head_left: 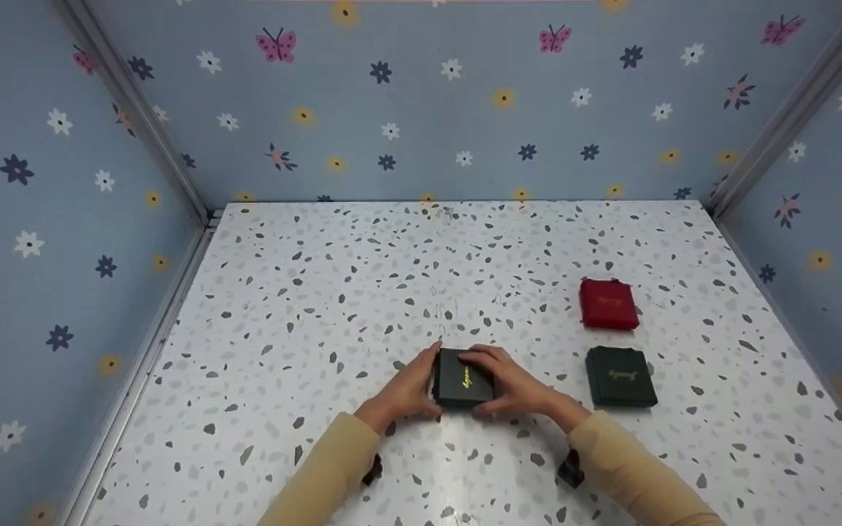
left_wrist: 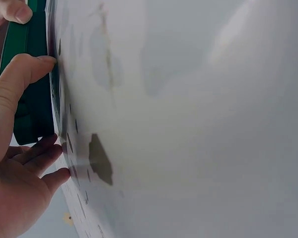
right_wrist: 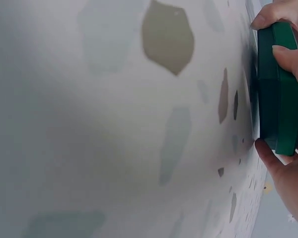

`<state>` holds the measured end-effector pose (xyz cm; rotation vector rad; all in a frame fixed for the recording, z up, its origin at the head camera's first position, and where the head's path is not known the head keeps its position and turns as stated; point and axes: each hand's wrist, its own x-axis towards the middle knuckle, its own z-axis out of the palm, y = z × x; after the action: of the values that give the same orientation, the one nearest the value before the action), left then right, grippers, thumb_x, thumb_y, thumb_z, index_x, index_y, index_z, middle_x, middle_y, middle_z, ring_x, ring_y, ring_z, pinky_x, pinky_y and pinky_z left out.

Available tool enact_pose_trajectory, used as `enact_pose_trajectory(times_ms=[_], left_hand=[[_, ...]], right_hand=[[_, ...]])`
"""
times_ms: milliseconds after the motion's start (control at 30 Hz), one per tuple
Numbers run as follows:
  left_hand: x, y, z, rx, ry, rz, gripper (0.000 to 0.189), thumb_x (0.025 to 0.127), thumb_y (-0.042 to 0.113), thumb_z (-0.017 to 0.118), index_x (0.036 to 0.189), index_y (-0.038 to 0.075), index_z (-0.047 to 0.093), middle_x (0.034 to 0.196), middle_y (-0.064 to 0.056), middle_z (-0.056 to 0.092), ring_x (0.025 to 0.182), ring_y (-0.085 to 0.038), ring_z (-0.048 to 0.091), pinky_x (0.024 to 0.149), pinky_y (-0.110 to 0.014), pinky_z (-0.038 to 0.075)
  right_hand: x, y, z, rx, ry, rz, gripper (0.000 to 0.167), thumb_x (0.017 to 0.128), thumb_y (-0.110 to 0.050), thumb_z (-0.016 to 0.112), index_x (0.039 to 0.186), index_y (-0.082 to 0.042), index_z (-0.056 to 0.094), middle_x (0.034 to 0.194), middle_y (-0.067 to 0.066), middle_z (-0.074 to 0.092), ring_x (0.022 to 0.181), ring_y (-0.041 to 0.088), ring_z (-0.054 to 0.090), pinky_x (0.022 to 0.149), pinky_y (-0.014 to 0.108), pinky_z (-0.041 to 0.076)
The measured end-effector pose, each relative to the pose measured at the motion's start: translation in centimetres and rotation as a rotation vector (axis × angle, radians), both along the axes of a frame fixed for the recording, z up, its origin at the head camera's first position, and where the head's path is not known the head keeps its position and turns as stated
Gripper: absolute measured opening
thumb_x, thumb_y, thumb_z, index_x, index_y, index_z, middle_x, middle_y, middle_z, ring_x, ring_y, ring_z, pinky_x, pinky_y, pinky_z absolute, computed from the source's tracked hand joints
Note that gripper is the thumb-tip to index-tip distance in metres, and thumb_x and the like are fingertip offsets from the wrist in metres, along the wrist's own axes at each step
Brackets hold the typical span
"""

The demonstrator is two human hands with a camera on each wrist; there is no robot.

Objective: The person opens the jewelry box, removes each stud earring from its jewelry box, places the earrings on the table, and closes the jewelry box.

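A dark green square box (head_left: 457,380) with gold lettering on its lid lies on the speckled table near the front middle. My left hand (head_left: 410,387) grips its left side. The left thumb lies against the near face, and the other fingertips reach down to the tabletop by the side. From the right, my right hand (head_left: 516,383) holds the same box, with its thumb at the near corner and a finger over the lid. Both wrist views show the green box (left_wrist: 35,94) edge-on between the hands, its lid (right_wrist: 288,99) on the base.
Right of the hands lies a second dark green box (head_left: 621,376). A red box (head_left: 608,304) sits just behind that one. Blue walls (head_left: 421,102) with flowers and butterflies enclose the back and both sides of the speckled table (head_left: 319,292).
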<state>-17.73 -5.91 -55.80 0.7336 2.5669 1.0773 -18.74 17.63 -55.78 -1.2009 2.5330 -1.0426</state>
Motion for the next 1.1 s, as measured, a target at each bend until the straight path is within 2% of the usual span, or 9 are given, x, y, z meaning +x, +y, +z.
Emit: enact_pose_trajectory(times_ms=[367, 533, 900, 1100], left_hand=[[0.03, 0.1, 0.04, -0.005, -0.005, 0.002, 0.109, 0.056, 0.011, 0.08, 0.14, 0.0, 0.011, 0.139, -0.015, 0.027, 0.124, -0.025, 0.031, 0.1, -0.036, 0.028], [0.03, 0.11, 0.01, -0.007, 0.022, -0.004, 0.109, 0.055, 0.01, 0.081, 0.139, -0.001, 0.013, 0.138, -0.016, 0.029, 0.122, -0.026, 0.033, 0.099, -0.036, 0.029], [0.07, 0.12, -0.01, -0.016, 0.025, -0.005, 0.109, 0.055, 0.01, 0.08, 0.14, 0.0, 0.013, 0.138, -0.016, 0.028, 0.123, -0.025, 0.032, 0.1, -0.035, 0.027], [0.02, 0.18, 0.05, -0.009, 0.017, -0.001, 0.109, 0.054, 0.01, 0.08, 0.14, 0.0, 0.013, 0.137, -0.014, 0.03, 0.122, -0.025, 0.033, 0.1, -0.035, 0.028]], right_hand=[[-0.13, 0.14, 0.09, -0.027, -0.054, 0.021, 0.083, 0.067, -0.03, 0.076, 0.135, -0.013, 0.033, 0.135, 0.019, 0.025, 0.123, 0.025, 0.024, 0.096, 0.046, 0.029], [-0.07, 0.09, 0.04, -0.022, -0.046, 0.007, 0.083, 0.066, -0.029, 0.077, 0.135, -0.014, 0.033, 0.135, 0.019, 0.026, 0.123, 0.024, 0.024, 0.097, 0.044, 0.029], [0.13, 0.08, -0.09, -0.024, -0.007, -0.008, 0.087, 0.063, -0.029, 0.078, 0.136, -0.014, 0.033, 0.134, 0.018, 0.027, 0.122, 0.024, 0.026, 0.097, 0.044, 0.029], [-0.09, 0.29, 0.16, -0.042, -0.064, 0.008, 0.084, 0.066, -0.03, 0.077, 0.136, -0.014, 0.033, 0.135, 0.019, 0.026, 0.123, 0.023, 0.026, 0.098, 0.044, 0.028]])
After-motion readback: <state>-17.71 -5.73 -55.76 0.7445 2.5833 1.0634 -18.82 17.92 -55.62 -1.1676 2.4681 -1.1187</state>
